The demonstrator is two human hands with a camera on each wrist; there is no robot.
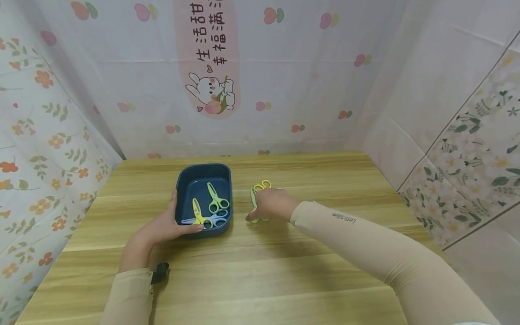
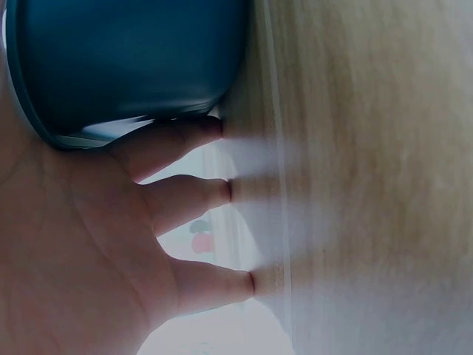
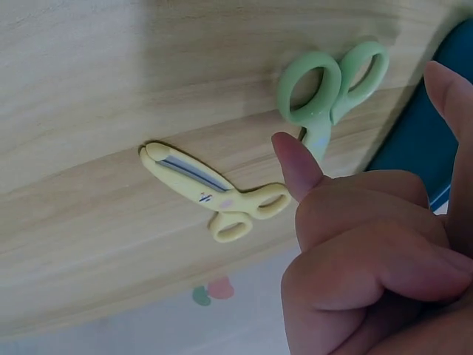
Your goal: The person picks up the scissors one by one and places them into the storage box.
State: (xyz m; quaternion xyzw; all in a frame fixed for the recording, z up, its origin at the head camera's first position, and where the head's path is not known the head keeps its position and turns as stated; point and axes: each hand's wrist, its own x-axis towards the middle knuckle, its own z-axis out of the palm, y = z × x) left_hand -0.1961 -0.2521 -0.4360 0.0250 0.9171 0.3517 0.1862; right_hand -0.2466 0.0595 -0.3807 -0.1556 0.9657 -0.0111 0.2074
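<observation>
Nearby, scissors (image 3: pixel 314 113); sleeve (image 1: pixel 365 246) reads "Let's Slim".

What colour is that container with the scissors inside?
Dark blue; the container shows best in the head view.

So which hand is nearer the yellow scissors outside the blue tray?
Right. The right hand is close by the yellow scissors; the left hand is farther off, at the blue tray.

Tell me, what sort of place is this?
Probably a little table corner indoors, maybe for crafts, but I can't tell what building it's in. Patterned sheets surround a wood-look table, and a dark blue bin on it holds colourful scissors.
</observation>
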